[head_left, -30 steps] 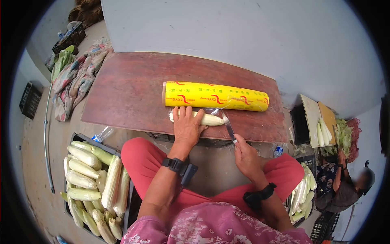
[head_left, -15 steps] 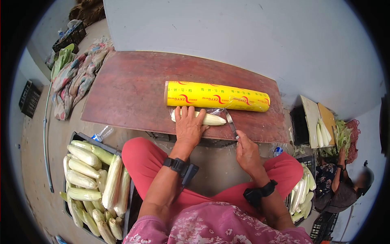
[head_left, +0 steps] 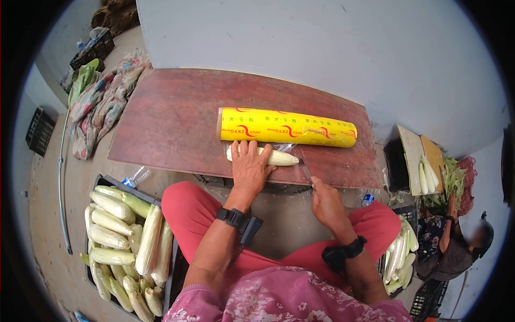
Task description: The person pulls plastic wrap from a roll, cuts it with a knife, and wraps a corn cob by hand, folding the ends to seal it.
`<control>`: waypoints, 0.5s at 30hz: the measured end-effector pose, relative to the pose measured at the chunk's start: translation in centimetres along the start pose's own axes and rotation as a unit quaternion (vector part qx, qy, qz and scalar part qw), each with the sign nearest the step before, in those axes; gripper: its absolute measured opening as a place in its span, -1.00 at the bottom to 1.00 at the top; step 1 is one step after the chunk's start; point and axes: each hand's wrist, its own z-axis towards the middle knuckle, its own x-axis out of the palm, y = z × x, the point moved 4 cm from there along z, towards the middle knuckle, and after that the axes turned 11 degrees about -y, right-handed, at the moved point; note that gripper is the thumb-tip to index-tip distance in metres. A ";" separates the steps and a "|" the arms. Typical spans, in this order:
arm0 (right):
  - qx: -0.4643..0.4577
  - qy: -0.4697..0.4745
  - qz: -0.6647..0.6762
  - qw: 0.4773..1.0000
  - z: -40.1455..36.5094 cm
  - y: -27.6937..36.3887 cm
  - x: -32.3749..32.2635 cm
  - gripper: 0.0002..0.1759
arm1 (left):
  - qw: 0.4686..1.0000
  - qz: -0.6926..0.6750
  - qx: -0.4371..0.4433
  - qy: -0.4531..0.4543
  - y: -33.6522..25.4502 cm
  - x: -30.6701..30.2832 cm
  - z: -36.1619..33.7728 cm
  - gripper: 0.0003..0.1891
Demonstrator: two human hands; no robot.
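Observation:
A pale, husked ear of corn [head_left: 281, 158] lies sideways near the front of the red-brown table. Across its left part, my left hand [head_left: 251, 165] presses down with the fingers curled over the far side. My right hand [head_left: 326, 201] grips a knife [head_left: 306, 170], whose blade points away from me just past the corn's right tip. Behind the corn rests a large yellow roll of cling film [head_left: 287, 127] with red and green print. A clear strip of film [head_left: 287, 146] stretches from the roll toward the corn. The knife's handle is mostly hidden in my fingers.
A dark crate [head_left: 168, 279] heaped with wrapped corn stands left of my knees, with a plastic bottle [head_left: 137, 177] by it. At my right is another crate of corn [head_left: 398, 257]. A co-worker [head_left: 456, 247] sits at far right near a board with corn [head_left: 428, 174].
The knife has shifted slightly down and toward me, beside the corn's tip, and its blade has turned. The film near the roll has lifted and bunched. My left hand stays on the corn.

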 end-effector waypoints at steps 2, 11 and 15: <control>-0.011 -0.012 0.024 1.000 -0.4 -0.3 -0.4 -0.52 | 1.000 -0.002 0.001 -0.003 0.1 0.0 -0.1 -0.44; -0.038 -0.048 0.052 0.997 0.0 2.1 -3.4 -0.52 | 1.000 0.004 0.000 0.001 -0.1 0.0 0.0 -0.44; -0.036 -0.050 0.017 0.998 0.5 1.9 -2.2 -0.51 | 1.000 -0.001 0.001 -0.006 0.0 0.0 -0.1 -0.44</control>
